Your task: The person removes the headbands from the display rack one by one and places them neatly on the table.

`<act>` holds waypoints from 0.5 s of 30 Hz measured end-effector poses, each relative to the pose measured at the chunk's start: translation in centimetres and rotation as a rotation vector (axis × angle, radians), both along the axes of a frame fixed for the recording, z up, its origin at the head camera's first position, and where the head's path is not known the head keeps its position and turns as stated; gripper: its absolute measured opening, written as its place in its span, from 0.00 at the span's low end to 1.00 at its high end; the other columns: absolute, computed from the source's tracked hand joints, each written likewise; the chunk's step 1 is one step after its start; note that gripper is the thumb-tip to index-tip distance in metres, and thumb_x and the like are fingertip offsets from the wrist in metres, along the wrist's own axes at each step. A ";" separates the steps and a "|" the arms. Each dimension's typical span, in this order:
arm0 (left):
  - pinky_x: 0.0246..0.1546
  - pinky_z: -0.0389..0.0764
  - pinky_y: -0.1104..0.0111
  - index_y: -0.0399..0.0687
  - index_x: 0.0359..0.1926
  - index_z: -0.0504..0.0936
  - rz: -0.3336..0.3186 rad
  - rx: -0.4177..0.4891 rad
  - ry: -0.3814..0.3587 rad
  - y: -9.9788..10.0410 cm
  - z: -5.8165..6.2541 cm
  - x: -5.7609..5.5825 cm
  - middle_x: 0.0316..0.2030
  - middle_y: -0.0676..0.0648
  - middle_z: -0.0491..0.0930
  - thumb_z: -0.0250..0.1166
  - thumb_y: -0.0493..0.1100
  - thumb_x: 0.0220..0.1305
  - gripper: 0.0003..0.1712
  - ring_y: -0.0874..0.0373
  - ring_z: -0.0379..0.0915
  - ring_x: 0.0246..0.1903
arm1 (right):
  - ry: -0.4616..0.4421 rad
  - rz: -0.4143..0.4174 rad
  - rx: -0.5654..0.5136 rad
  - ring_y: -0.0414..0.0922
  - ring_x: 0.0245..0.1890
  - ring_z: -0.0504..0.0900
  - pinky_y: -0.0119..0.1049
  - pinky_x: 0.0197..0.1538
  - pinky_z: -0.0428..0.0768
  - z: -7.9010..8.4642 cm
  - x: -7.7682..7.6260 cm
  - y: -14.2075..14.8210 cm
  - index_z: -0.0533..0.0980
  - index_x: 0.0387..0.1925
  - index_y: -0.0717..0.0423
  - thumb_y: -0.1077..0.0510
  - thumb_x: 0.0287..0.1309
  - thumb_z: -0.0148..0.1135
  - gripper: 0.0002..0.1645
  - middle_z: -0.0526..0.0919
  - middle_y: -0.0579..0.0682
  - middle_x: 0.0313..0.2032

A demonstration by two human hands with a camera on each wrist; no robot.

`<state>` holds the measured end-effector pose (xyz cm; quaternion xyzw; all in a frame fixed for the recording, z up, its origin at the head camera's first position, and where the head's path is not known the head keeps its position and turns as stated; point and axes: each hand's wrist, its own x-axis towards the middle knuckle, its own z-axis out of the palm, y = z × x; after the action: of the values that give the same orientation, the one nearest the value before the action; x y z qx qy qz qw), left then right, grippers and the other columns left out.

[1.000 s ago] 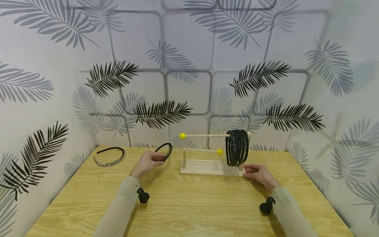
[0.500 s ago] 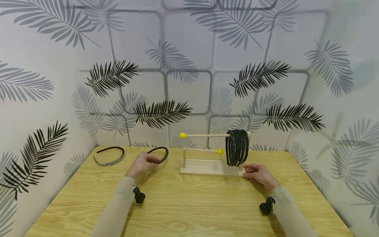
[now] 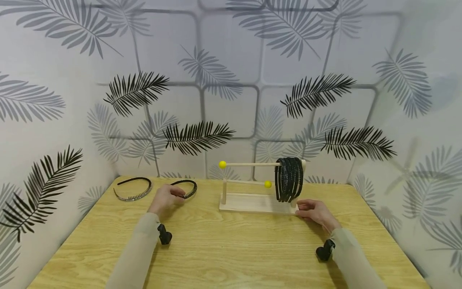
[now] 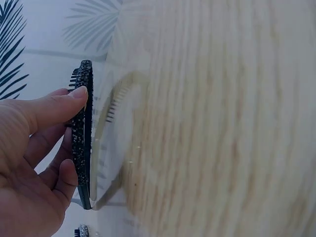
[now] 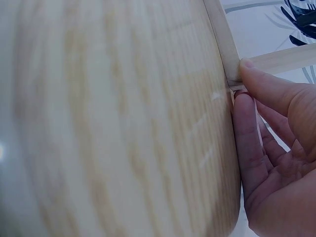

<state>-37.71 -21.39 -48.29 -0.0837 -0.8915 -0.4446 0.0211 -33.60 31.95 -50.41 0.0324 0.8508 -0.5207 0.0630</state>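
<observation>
A black, glittery toothed headband (image 3: 195, 188) is pinched between the thumb and fingers of my left hand (image 3: 166, 199), low over the table's back left part. In the left wrist view this headband (image 4: 80, 143) stands on edge, very near or touching the glossy tabletop. My right hand (image 3: 317, 212) pinches the front right corner of a wooden headband stand (image 3: 252, 202); the right wrist view has the thumb and index finger at the stand's base (image 5: 224, 42). Several dark headbands (image 3: 288, 180) hang bunched at the right end of the stand's upper rod.
Another headband (image 3: 133, 197), with a silvery band and teeth, lies at the table's back left. Yellow balls cap the stand's upper rod (image 3: 222, 165) and lower rod (image 3: 268, 184). The wood-grain table (image 3: 231, 249) meets leaf-patterned walls at its back and sides.
My left hand has moved left with the headband, which has come down from a steep tilt to lie flatter near the table. My right hand and the stand have stayed in place.
</observation>
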 end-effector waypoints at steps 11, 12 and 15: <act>0.52 0.78 0.50 0.39 0.44 0.87 0.059 -0.077 0.017 -1.2 -0.2 -0.7 0.44 0.38 0.86 0.72 0.33 0.55 0.13 0.43 0.80 0.46 | -0.007 -0.006 0.014 0.37 0.38 0.81 0.32 0.40 0.84 0.0 -0.2 -0.1 0.72 0.62 0.67 0.58 0.56 0.72 0.34 0.83 0.59 0.49; 0.52 0.78 0.50 0.38 0.44 0.87 0.057 -0.078 0.018 -1.3 -0.2 -0.7 0.44 0.38 0.85 0.72 0.33 0.55 0.13 0.43 0.80 0.46 | -0.007 -0.008 0.015 0.37 0.37 0.81 0.32 0.40 0.84 0.0 -0.2 -0.1 0.72 0.62 0.67 0.58 0.56 0.72 0.34 0.83 0.59 0.49; 0.51 0.78 0.50 0.37 0.44 0.87 0.049 -0.082 0.021 -1.7 -0.4 -0.8 0.44 0.37 0.85 0.71 0.33 0.56 0.12 0.42 0.80 0.46 | -0.003 -0.005 0.015 0.37 0.38 0.81 0.32 0.40 0.84 0.0 -0.2 0.0 0.72 0.62 0.67 0.58 0.56 0.72 0.34 0.83 0.59 0.49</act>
<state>-38.55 -23.05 -48.67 -0.0673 -0.9104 -0.4063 0.0379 -33.80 31.94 -50.40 0.0359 0.8544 -0.5145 0.0629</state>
